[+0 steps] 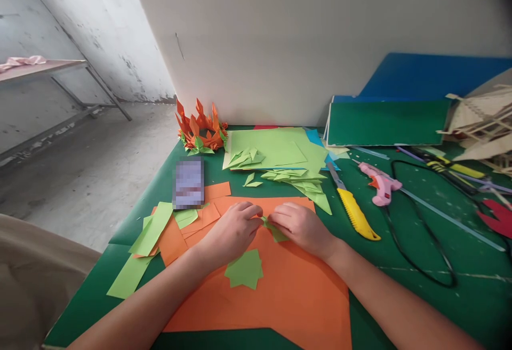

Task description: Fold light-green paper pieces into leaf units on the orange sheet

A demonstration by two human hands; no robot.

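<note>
Both my hands pinch a small piece of light green paper over a large orange paper sheet. My left hand grips its left tip with thumb and fingers. From the other side my right hand has its fingers closed on the paper, hiding part of it; the exact folds do not show. Just below my left hand lies a small stack of green paper squares, turned at odds with each other. Several folded green leaf shapes are heaped beyond my hands.
An orange folded-paper crown stands back left, behind a blurred phone-like rectangle. Paper strips lie left. Rightward are a yellow utility knife with its blade out, a pink glue gun with a looping black cord, and a green board.
</note>
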